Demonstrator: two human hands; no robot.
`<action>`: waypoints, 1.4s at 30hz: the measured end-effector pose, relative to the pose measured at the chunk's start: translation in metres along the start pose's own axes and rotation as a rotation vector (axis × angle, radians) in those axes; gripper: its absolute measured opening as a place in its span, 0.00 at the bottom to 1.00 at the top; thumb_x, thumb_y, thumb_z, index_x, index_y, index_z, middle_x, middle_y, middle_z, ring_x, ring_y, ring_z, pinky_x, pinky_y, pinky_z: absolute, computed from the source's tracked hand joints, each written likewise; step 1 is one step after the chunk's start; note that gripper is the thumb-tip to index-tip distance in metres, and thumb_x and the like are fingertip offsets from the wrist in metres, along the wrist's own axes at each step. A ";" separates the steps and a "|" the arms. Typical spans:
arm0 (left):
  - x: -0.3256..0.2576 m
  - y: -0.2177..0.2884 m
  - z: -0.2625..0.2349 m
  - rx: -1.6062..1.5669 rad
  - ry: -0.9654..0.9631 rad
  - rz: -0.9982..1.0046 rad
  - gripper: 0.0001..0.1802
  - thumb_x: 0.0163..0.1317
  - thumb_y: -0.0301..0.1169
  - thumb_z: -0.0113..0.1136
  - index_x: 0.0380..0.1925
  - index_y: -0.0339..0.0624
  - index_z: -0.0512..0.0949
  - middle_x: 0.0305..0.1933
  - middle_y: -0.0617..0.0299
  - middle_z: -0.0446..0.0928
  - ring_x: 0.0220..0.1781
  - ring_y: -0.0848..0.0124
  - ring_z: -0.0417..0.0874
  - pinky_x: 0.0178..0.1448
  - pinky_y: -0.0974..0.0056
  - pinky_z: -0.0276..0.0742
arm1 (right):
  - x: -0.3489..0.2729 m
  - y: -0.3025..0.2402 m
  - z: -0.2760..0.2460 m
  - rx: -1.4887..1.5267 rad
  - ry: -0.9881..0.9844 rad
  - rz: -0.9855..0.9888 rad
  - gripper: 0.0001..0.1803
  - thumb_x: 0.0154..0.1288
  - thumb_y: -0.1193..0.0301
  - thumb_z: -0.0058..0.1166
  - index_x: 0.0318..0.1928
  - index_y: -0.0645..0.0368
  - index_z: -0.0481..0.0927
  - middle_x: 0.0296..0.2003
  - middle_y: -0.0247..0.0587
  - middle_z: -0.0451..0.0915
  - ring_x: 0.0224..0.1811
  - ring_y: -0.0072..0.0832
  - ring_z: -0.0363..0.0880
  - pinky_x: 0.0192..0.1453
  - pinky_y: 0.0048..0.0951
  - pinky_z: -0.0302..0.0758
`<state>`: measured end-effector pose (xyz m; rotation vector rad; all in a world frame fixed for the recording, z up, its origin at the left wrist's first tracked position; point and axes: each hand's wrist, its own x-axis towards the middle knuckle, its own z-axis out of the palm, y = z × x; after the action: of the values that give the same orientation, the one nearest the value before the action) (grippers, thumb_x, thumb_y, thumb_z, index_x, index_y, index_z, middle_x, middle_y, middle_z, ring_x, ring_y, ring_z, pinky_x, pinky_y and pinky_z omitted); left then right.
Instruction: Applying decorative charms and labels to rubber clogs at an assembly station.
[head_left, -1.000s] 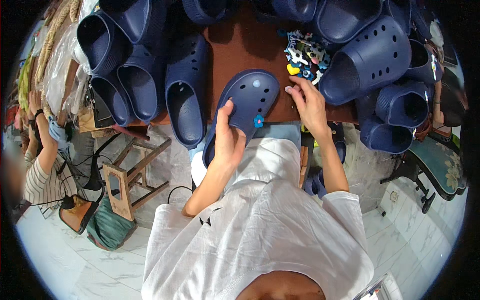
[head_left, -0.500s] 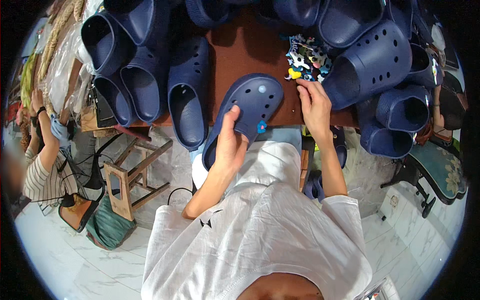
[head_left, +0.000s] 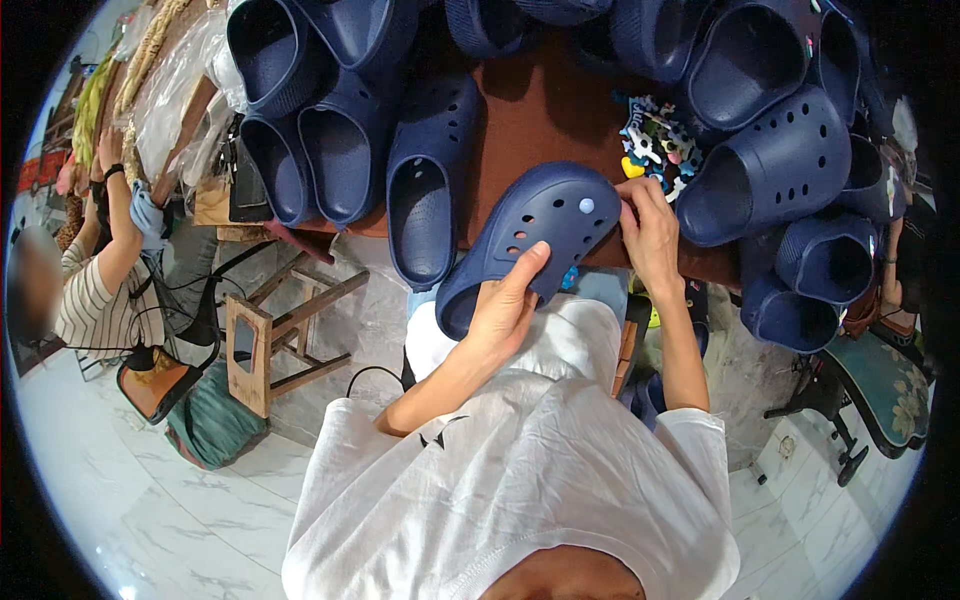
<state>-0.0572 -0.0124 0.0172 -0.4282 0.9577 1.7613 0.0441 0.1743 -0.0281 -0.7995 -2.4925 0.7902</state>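
Note:
My left hand grips a navy clog, thumb on the upper and fingers inside the foot opening. The toe is tilted away to the right. A pale blue round charm sits in a hole near the toe, and a blue charm shows at the near side. Just beyond the toe's right edge is my right hand, its fingertips pinched together; whatever they hold is hidden. Close past those fingers lies a pile of small colourful charms with a yellow one at its edge.
Navy clogs surround the brown tabletop, including one clog at the left and a large one at the right. A wooden stool stands on the floor at left, near another person in a striped top. A patterned chair is at right.
My right hand has drawn back from the charm pile to beside the clog's toe. The clog has turned so the blue charm is less visible. The whole view has shifted.

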 end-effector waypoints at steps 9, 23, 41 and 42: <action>0.001 -0.021 0.006 0.126 -0.054 0.119 0.27 0.60 0.29 0.67 0.58 0.38 0.69 0.56 0.61 0.72 0.57 0.71 0.73 0.62 0.65 0.68 | -0.013 -0.018 -0.030 0.059 0.204 0.161 0.10 0.65 0.78 0.54 0.47 0.60 0.78 0.41 0.45 0.73 0.38 0.34 0.78 0.41 0.31 0.75; 0.001 -0.028 0.026 0.692 -0.318 0.574 0.19 0.58 0.27 0.66 0.48 0.34 0.74 0.46 0.59 0.77 0.46 0.73 0.78 0.50 0.67 0.76 | -0.030 -0.066 -0.040 0.718 -0.062 0.185 0.09 0.54 0.83 0.62 0.38 0.64 0.84 0.38 0.40 0.81 0.39 0.25 0.82 0.43 0.23 0.79; 0.012 -0.018 0.021 0.762 -0.316 0.584 0.19 0.54 0.27 0.69 0.45 0.33 0.78 0.42 0.58 0.80 0.43 0.71 0.80 0.50 0.66 0.76 | -0.032 -0.061 -0.030 0.523 0.070 -0.095 0.09 0.51 0.84 0.63 0.35 0.62 0.84 0.34 0.41 0.81 0.37 0.29 0.82 0.42 0.26 0.78; 0.010 -0.018 0.021 0.762 -0.318 0.581 0.19 0.54 0.27 0.69 0.45 0.33 0.78 0.42 0.58 0.80 0.43 0.71 0.80 0.50 0.66 0.76 | -0.031 -0.062 -0.031 0.516 0.062 -0.092 0.09 0.51 0.84 0.63 0.35 0.62 0.84 0.34 0.42 0.81 0.37 0.29 0.82 0.41 0.26 0.78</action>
<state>-0.0415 0.0131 0.0162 0.6558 1.5044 1.7112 0.0594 0.1250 0.0271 -0.5099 -2.1060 1.2762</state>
